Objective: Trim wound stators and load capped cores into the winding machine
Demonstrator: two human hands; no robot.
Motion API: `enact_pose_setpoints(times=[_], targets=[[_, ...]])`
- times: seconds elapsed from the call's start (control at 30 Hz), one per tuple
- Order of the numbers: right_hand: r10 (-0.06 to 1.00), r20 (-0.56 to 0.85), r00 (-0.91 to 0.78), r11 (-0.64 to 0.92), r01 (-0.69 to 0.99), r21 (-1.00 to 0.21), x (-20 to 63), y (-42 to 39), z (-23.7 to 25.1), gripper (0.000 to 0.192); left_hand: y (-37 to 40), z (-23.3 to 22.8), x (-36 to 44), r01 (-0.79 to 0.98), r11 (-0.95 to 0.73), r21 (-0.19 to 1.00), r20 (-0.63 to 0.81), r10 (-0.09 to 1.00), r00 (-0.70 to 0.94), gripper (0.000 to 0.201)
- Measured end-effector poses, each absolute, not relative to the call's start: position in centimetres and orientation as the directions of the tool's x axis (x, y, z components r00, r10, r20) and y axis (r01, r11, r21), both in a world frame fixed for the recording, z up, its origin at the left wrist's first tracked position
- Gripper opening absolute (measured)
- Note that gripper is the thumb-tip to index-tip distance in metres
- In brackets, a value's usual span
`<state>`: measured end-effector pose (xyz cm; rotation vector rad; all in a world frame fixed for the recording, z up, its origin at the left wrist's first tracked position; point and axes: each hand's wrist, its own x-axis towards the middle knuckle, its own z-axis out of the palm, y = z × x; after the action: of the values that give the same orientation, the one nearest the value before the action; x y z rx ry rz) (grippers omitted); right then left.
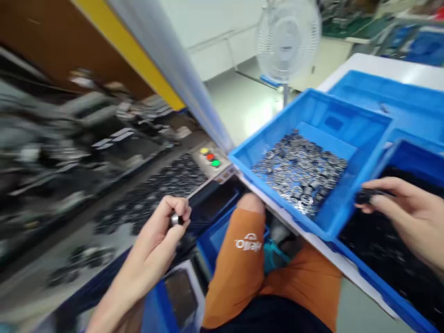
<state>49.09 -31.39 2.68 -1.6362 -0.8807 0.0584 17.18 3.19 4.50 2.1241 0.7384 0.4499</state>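
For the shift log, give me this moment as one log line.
left hand: holds small metal part | right hand: pinches dark part over bin of dark parts | middle bin: silver rings

The scene is brightly and evenly lit from overhead, with a white glare patch on the pale floor (249, 111) near the upper middle of the frame and only soft shadows under the blue bin (312, 115). Heavy motion blur smears the left half, where the dark machinery (62, 152) dissolves into streaks, and the whole view is tilted. The centre and right are sharper, though the fan (287, 39) at the top and the far upper right corner stay soft.
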Motion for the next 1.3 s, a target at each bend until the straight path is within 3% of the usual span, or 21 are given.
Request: enact_pose_setpoints(times=[0.07,0.13,0.27,0.47,0.73,0.93,1.17,1.3], targets=[[0.622,0.212,0.754,-0.135,0.371,-0.919,49.1,-33.5,4.2,0.012,0.9,5.1,22.7,0.203,-0.46,0.865,0.073,0.515,0.854,0.013],[0.57,0.122,0.813,-0.169,0.262,-0.95,48.8,-34.0,5.2,0.015,-1.5,5.4,28.1,0.093,-0.338,0.937,0.049,0.389,0.92,0.022],[0.561,0.114,0.82,-0.075,0.187,-0.979,48.4,-33.4,5.6,0.024,-6.5,4.2,37.2,0.002,-0.014,1.0,0.0,0.179,0.984,0.053],[0.585,0.119,0.802,-0.027,0.166,-0.986,49.1,-33.9,5.9,0.011,-11.5,1.3,42.6,0.074,0.342,0.937,-0.082,0.008,0.997,0.048],[0.614,0.099,0.783,-0.058,0.17,-0.984,50.2,-34.0,5.7,0.01,-11.0,1.0,41.3,0.152,0.403,0.902,-0.157,-0.021,0.987,0.05],[0.69,0.079,0.72,-0.018,0.126,-0.992,50.1,-33.8,5.4,0.007,-11.1,1.2,41.3,0.107,0.474,0.874,-0.095,-0.049,0.994,0.032],[0.736,0.076,0.672,0.034,0.074,-0.997,50.1,-34.0,5.6,0.006,-10.9,1.3,41.7,0.11,0.545,0.831,-0.024,-0.164,0.986,0.027],[0.745,0.129,0.654,0.055,0.133,-0.99,50.2,-34.1,5.8,0.005,-10.8,1.1,41.7,0.156,0.555,0.817,-0.037,-0.22,0.975,0.028]])
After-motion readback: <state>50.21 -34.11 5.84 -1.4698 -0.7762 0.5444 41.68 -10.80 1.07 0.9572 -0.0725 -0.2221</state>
